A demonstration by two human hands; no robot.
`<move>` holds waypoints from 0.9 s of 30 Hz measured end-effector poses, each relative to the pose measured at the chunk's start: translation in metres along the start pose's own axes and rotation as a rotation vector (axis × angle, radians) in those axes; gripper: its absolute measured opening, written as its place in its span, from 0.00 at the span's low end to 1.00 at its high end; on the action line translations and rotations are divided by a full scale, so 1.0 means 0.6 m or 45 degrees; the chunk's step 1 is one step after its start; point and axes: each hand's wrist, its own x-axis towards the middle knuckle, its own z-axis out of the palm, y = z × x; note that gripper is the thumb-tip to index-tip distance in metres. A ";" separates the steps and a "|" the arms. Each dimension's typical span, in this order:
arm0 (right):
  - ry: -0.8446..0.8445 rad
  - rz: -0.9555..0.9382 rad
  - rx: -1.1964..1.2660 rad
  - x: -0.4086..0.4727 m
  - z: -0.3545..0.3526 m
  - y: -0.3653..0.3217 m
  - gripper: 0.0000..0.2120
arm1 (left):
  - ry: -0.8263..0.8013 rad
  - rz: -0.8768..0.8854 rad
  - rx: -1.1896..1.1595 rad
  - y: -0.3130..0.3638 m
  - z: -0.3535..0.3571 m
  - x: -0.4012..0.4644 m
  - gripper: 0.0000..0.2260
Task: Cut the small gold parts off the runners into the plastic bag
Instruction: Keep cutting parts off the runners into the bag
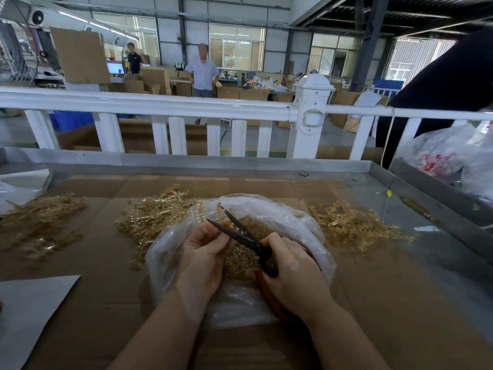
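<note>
A clear plastic bag point(288, 217) lies open on the cardboard in front of me, with a heap of small gold parts point(241, 263) inside. My left hand point(202, 260) pinches a gold runner point(220, 212) that sticks up over the bag. My right hand point(290, 273) grips the red handles of black scissors point(241, 233). The blades are parted around the runner just above my left fingers.
Piles of gold runners lie on the cardboard: one behind the bag point(152, 212), one at the right point(354, 222), one at the far left point(40, 222). A metal tray rim point(202, 160) and white railing point(160, 105) stand behind. Another bag point(448, 156) sits right. White sheet point(29, 311) at left.
</note>
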 end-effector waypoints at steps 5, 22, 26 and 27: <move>-0.002 0.010 0.011 0.000 -0.004 -0.002 0.13 | 0.000 -0.011 -0.040 0.001 0.004 -0.001 0.14; 0.022 -0.008 0.008 -0.001 -0.003 -0.004 0.14 | 0.043 -0.051 -0.027 -0.001 0.002 0.000 0.14; 0.077 0.020 0.052 -0.003 0.000 -0.003 0.15 | 0.058 -0.073 0.024 0.000 0.006 -0.004 0.13; 0.103 0.041 0.069 -0.003 0.001 -0.003 0.16 | 0.064 -0.077 0.068 0.000 0.007 -0.006 0.12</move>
